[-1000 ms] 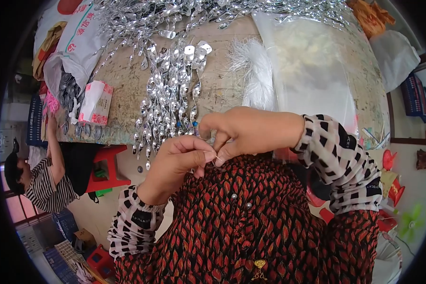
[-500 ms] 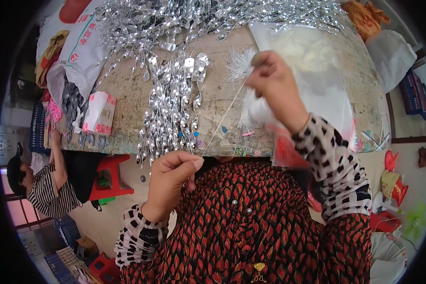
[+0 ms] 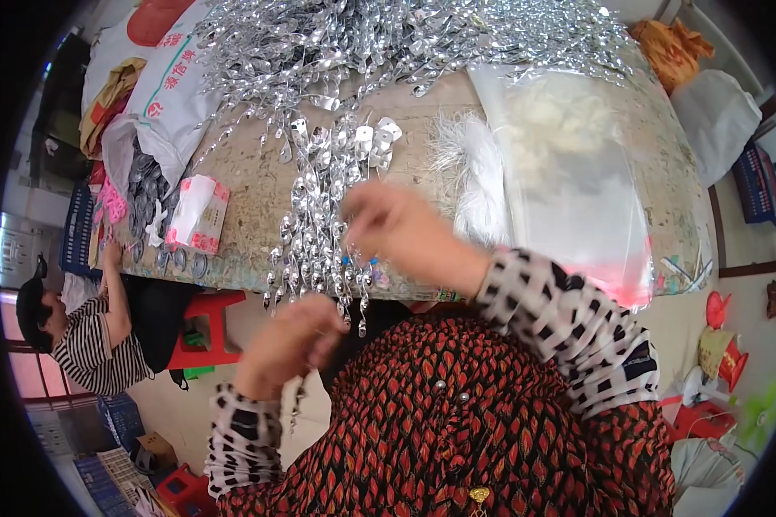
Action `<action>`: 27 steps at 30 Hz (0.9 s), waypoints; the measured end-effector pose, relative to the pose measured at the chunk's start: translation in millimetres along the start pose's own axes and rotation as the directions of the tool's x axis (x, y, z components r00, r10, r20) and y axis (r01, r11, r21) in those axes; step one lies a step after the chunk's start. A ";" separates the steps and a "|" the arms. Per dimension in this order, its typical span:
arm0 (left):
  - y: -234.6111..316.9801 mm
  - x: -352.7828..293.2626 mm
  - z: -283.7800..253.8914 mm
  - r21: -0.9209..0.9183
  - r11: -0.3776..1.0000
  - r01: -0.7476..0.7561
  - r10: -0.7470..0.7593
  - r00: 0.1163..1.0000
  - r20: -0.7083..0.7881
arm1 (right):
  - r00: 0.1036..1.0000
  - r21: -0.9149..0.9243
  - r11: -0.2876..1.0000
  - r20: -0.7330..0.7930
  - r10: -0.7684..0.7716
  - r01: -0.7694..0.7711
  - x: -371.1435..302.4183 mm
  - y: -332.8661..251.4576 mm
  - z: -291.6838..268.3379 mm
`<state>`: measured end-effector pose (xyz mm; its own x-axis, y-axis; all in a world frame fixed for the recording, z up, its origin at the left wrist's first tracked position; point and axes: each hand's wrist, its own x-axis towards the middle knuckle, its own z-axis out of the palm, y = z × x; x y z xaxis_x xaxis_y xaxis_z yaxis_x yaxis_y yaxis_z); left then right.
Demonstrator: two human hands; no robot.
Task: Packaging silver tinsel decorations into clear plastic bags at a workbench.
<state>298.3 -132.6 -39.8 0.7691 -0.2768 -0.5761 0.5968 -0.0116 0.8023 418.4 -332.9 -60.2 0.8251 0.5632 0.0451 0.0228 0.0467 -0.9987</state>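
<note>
My left hand (image 3: pixel 291 339), blurred by motion, is closed just off the table's near edge. A short silver twisted strand (image 3: pixel 298 398) hangs below its fingers. My right hand (image 3: pixel 397 231) is also smeared; its fingers are beside the bunch of silver twisted strands (image 3: pixel 315 207), and I cannot make out whether they hold anything. That bunch lies down the table, with flat silver tabs at its far end and tips hanging over the near edge. To the right of it lies a hank of white thread (image 3: pixel 483 194). No thread is visible between my hands.
A large heap of silver strands (image 3: pixel 405 39) covers the table's far side. Clear plastic bags (image 3: pixel 569 207) lie at right, a pink-and-white tissue packet (image 3: pixel 197 215) at left. White sacks (image 3: pixel 177 77) stand farther left. Another person (image 3: pixel 86 336) sits at the left by a red stool (image 3: pixel 207 327).
My right hand has come left and nearer, from above the white thread to the silver bunch. The thread stretched between my hands no longer shows. A strand now hangs below my left hand.
</note>
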 end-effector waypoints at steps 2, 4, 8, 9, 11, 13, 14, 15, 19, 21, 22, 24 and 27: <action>13.9 -5.2 -35.9 -0.022 0.971 -0.237 0.230 0.957 -0.177 | 0.961 -0.248 0.966 0.276 -0.002 0.073 -14.8 5.2 25.1; 35.0 2.4 -59.9 0.085 0.944 -0.319 0.327 0.871 -0.366 | 0.958 -0.503 0.823 0.238 -0.162 0.264 -26.9 22.4 27.4; 44.7 53.9 -105.3 0.418 0.905 -0.079 0.316 0.782 -0.537 | 0.998 -0.511 0.859 -0.051 -0.045 0.013 -7.1 36.0 10.4; 32.9 74.9 -116.3 0.420 0.903 -0.090 0.322 0.789 -0.524 | 0.985 -0.460 0.879 -0.162 0.054 -0.124 -0.3 40.0 8.3; 23.7 108.7 -125.9 0.337 0.941 -0.044 0.194 0.883 -0.428 | 0.948 -0.393 0.884 -0.284 0.146 -0.254 10.3 48.4 9.6; 27.9 125.3 -112.6 0.364 0.931 -0.017 0.178 0.893 -0.413 | 0.938 -0.405 0.864 -0.290 0.188 -0.298 19.7 60.4 12.8; 29.2 126.8 -103.6 0.380 0.925 0.025 0.153 0.890 -0.429 | 0.936 -0.407 0.863 -0.301 0.184 -0.300 20.8 65.9 16.2; 22.5 135.2 -100.7 0.353 0.936 -0.003 0.165 0.887 -0.431 | 0.946 -0.432 0.865 -0.299 0.129 -0.254 20.2 71.6 20.7; 21.0 145.9 -68.6 0.390 0.921 -0.012 0.207 0.863 -0.461 | 0.953 -0.435 0.879 -0.296 0.067 -0.197 21.2 82.7 12.4; 29.6 152.3 -46.8 0.414 0.910 -0.023 0.208 0.890 -0.406 | 0.947 -0.441 0.873 -0.314 0.069 -0.210 17.0 80.7 -8.2; 25.6 148.0 -44.7 0.369 0.926 -0.081 0.235 0.888 -0.395 | 0.944 -0.503 0.824 -0.314 0.105 -0.259 16.5 66.2 -8.2; 36.4 154.1 -21.0 0.389 0.918 -0.080 0.233 0.901 -0.365 | 0.962 -0.404 0.904 -0.272 0.030 -0.143 13.8 92.9 -31.5; 40.1 156.2 -18.3 0.343 0.937 -0.066 0.180 0.932 -0.315 | 0.948 -0.401 0.906 -0.319 -0.002 -0.133 11.3 91.2 -38.6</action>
<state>446.6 -158.7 -100.5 0.8963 0.0423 -0.4414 0.4304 -0.3224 0.8431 451.6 -354.1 -151.8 0.9621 0.2701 0.0366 0.1370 -0.3634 -0.9215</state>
